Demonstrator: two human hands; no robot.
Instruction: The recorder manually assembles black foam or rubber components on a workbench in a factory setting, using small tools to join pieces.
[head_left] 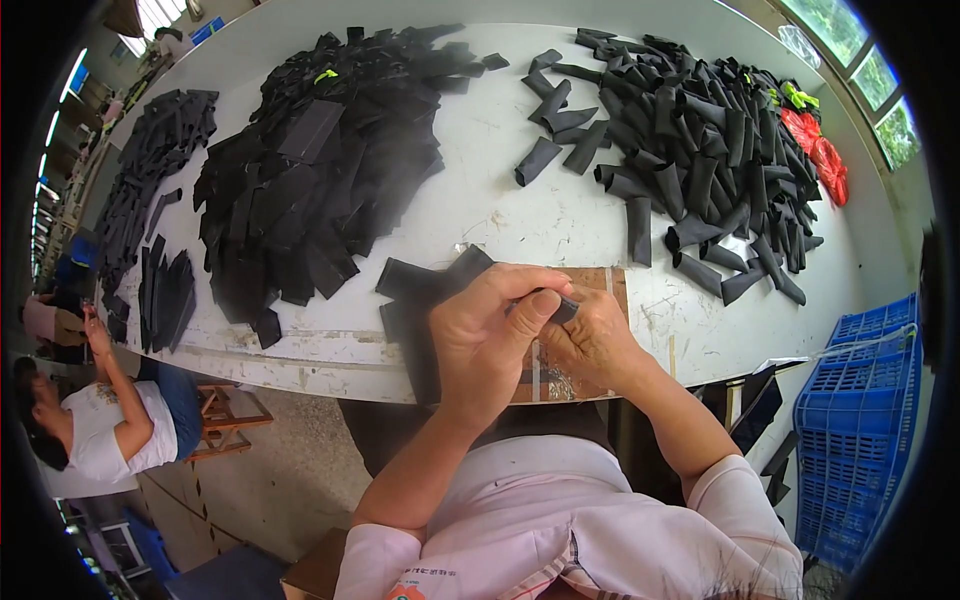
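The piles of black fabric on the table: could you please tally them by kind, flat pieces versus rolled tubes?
Piles of flat black pieces: 3 (large middle pile, pile at the left edge, small stack)
Piles of rolled black tubes: 1
Total: 4 piles on the table

A worn white table point(500, 215) carried the work. Beyond the hands to the left lay a broad heap of flat black fabric pieces point(320, 160); beyond to the right, a pile of rolled black pieces point(700, 150). Several flat pieces point(420, 290) lay just left of the grip.
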